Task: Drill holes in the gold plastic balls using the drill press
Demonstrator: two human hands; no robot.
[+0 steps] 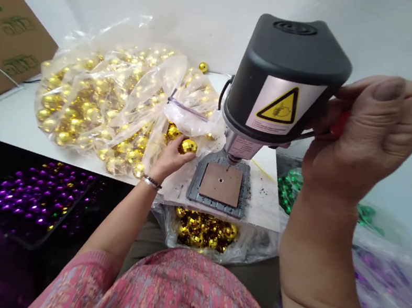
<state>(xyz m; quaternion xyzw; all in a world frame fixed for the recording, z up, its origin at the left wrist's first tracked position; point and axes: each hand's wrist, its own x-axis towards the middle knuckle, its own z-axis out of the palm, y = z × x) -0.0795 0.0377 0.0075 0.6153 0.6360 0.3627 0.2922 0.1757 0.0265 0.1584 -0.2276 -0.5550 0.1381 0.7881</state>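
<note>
Left hand (pixel 170 162) pinching gold ball (pixel 188 146) at fingertips, just beside bag of gold balls (pixel 107 99) on surface (pixel 4 121). Right hand (pixel 368 137) fisted round red lever (pixel 339 123) of drill press (pixel 288 73). Plate (pixel 220 184) bare. Likely pickup stage; next, ball needs centring over plate hole.

Around your drill press (pixel 282 82)
Your big bag of balls (pixel 112 100) lies left of it; a smaller bag (pixel 202 230) sits before it. Your left hand (pixel 168 160) holds a ball (pixel 188 146) just left of it, and your right hand (pixel 364 134) grips the handle (pixel 339 123) on its right.
</note>
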